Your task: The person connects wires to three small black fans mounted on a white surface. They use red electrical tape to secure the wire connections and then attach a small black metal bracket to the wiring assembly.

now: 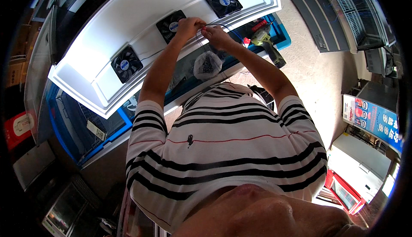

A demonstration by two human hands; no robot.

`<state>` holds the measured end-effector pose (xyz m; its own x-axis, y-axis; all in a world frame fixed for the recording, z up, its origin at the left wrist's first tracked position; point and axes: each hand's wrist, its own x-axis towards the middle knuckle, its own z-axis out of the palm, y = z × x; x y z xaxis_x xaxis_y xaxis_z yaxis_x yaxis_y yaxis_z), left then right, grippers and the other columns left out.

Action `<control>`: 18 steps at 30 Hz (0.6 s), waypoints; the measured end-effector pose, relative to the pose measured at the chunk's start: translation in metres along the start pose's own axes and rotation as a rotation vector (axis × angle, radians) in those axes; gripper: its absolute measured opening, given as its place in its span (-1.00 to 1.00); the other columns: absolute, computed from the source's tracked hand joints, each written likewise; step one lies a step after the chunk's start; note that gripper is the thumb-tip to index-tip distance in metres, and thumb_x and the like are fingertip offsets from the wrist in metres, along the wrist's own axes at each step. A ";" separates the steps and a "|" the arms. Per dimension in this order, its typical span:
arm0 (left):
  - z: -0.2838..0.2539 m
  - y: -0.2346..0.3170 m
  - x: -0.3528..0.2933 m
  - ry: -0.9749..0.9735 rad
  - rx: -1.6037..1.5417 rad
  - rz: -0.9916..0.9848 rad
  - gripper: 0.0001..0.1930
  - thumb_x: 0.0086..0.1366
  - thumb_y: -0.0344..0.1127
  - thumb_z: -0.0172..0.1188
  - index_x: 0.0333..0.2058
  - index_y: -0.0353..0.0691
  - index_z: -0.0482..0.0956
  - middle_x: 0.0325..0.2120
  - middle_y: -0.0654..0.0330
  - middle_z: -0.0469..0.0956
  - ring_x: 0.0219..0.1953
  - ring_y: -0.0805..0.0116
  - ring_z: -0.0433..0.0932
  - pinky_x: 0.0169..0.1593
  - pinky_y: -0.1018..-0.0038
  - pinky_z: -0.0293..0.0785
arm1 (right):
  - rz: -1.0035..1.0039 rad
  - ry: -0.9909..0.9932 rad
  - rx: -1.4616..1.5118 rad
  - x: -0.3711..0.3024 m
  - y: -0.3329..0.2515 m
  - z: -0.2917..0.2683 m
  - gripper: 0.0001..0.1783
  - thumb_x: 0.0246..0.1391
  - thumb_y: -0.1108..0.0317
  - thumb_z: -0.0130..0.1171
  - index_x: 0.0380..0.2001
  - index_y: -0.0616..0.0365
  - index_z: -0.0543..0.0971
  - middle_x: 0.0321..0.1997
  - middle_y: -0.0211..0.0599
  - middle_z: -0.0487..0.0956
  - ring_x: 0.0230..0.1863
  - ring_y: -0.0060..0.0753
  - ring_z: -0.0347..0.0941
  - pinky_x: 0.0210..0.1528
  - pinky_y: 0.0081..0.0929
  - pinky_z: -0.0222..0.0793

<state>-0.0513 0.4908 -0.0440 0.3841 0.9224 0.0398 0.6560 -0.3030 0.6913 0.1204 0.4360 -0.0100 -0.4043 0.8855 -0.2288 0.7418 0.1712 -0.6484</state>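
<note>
Clearly, both hands are raised in the upper middle of the frame, where a thin dark wire point(219, 25) is pinched between them. The left hand point(187, 25) is closed on the wire at the edge of the middle fan point(170, 25), one of three black square fans set in a long white panel point(128, 18); the right hand point(216, 36) is closed on the same wire just beside it, the two hands nearly touching.

The wire is judged light, limp and springy — easily kinked, and best held close to its end, between thumb and fingertips, as is seen here. The fan it runs to is rigid and fixed, so no support is needed there.

Below the hands, a small clear bag of dark screws point(207, 64) lies on a glass lid — and a green cordless drill point(268, 44) rests at the upper right, well apart from the wire.
</note>
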 end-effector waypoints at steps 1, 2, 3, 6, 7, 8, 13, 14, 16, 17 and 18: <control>0.001 -0.002 -0.004 0.026 0.009 0.043 -0.86 0.20 -0.23 0.14 -0.30 0.02 0.64 -0.34 0.27 0.64 -0.26 0.25 0.60 0.13 0.00 0.12 | 0.049 -0.063 0.120 0.005 0.003 -0.002 -0.45 0.25 -0.10 -0.21 -0.05 0.13 0.50 -0.06 -0.02 0.50 0.01 -0.11 0.36 0.02 -0.19 0.27; 0.001 -0.004 -0.007 0.052 0.018 0.085 -0.86 0.21 -0.24 0.14 -0.29 0.02 0.63 -0.34 0.28 0.64 -0.26 0.25 0.61 0.15 -0.02 0.09 | 0.097 -0.128 0.240 0.011 0.007 -0.005 -0.42 0.26 -0.12 -0.23 -0.04 0.15 0.49 -0.05 -0.02 0.50 0.01 -0.15 0.35 0.03 -0.20 0.26; 0.003 -0.005 -0.010 0.095 0.052 0.107 -0.86 0.20 -0.26 0.14 -0.26 0.01 0.60 -0.34 0.28 0.64 -0.26 0.25 0.60 0.15 -0.01 0.09 | 0.110 -0.134 0.324 0.018 0.014 -0.005 -0.39 0.25 -0.16 -0.24 -0.02 0.15 0.47 -0.05 -0.04 0.50 0.01 -0.19 0.34 0.02 -0.21 0.26; 0.005 0.006 -0.024 0.233 0.082 0.158 -0.81 0.19 -0.32 0.16 -0.20 -0.06 0.49 -0.35 0.28 0.63 -0.21 0.23 0.59 0.15 0.04 0.12 | 0.162 -0.164 0.518 0.026 0.026 -0.010 -0.31 0.21 -0.26 -0.26 0.04 0.13 0.43 -0.06 -0.11 0.50 -0.01 -0.29 0.34 -0.02 -0.22 0.26; 0.006 0.011 -0.028 0.292 0.049 0.161 -0.79 0.18 -0.34 0.17 -0.19 -0.10 0.46 -0.36 0.27 0.63 -0.18 0.21 0.57 0.13 0.07 0.16 | 0.177 -0.183 0.542 0.021 0.015 -0.023 -0.29 0.19 -0.29 -0.26 0.06 0.11 0.41 -0.06 -0.12 0.50 -0.02 -0.30 0.35 -0.04 -0.23 0.26; 0.007 0.012 -0.030 0.351 0.015 0.164 -0.76 0.17 -0.35 0.19 -0.18 -0.14 0.43 -0.37 0.26 0.62 -0.15 0.18 0.55 0.11 0.09 0.19 | 0.192 -0.202 0.566 0.019 0.009 -0.030 -0.26 0.17 -0.32 -0.26 0.08 0.09 0.39 -0.07 -0.14 0.50 -0.04 -0.31 0.35 -0.05 -0.23 0.27; 0.007 0.005 -0.028 0.325 -0.066 0.155 -0.69 0.13 -0.35 0.22 -0.15 -0.18 0.37 -0.27 0.26 0.58 -0.20 0.18 0.55 0.17 -0.01 0.08 | 0.268 -0.273 0.586 0.042 0.015 -0.042 -0.35 0.12 -0.33 -0.15 -0.21 0.06 0.52 -0.43 -0.49 0.44 -0.44 -0.61 0.30 -0.51 -0.63 0.16; 0.008 0.004 -0.027 0.324 -0.041 0.175 -0.67 0.13 -0.35 0.23 -0.14 -0.18 0.36 -0.25 0.26 0.57 -0.21 0.18 0.55 0.18 -0.03 0.06 | 0.264 -0.298 0.545 0.044 0.015 -0.044 -0.40 0.10 -0.28 -0.06 -0.18 0.06 0.50 -0.42 -0.51 0.46 -0.44 -0.67 0.30 -0.49 -0.65 0.15; 0.014 0.003 -0.029 0.349 0.068 0.149 -0.66 0.11 -0.33 0.25 -0.15 -0.15 0.37 -0.21 0.27 0.54 -0.18 0.20 0.53 0.15 -0.06 0.08 | 0.254 -0.348 0.462 0.049 0.012 -0.048 -0.45 0.07 -0.17 0.13 -0.12 0.07 0.48 -0.40 -0.55 0.49 -0.44 -0.78 0.29 -0.46 -0.70 0.15; 0.017 0.003 -0.030 0.361 0.123 0.135 -0.65 0.10 -0.32 0.26 -0.15 -0.14 0.38 -0.20 0.27 0.52 -0.17 0.20 0.52 0.14 -0.07 0.08 | 0.229 -0.329 0.523 0.051 0.016 -0.049 -0.48 0.01 -0.02 0.26 -0.10 0.13 0.46 -0.42 -0.56 0.49 -0.47 -0.81 0.29 -0.53 -0.78 0.10; 0.020 0.002 -0.030 0.381 0.137 0.133 -0.64 0.09 -0.30 0.28 -0.15 -0.13 0.38 -0.21 0.28 0.52 -0.15 0.20 0.51 0.14 -0.08 0.07 | 0.217 -0.330 0.542 0.054 0.017 -0.050 -0.48 0.02 -0.01 0.26 -0.09 0.12 0.46 -0.42 -0.55 0.49 -0.47 -0.80 0.30 -0.53 -0.78 0.11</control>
<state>-0.0488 0.4575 -0.0577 0.2206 0.8877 0.4042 0.7073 -0.4309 0.5604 0.1383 0.5082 0.0026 -0.4827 0.6821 -0.5493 0.4861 -0.3130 -0.8159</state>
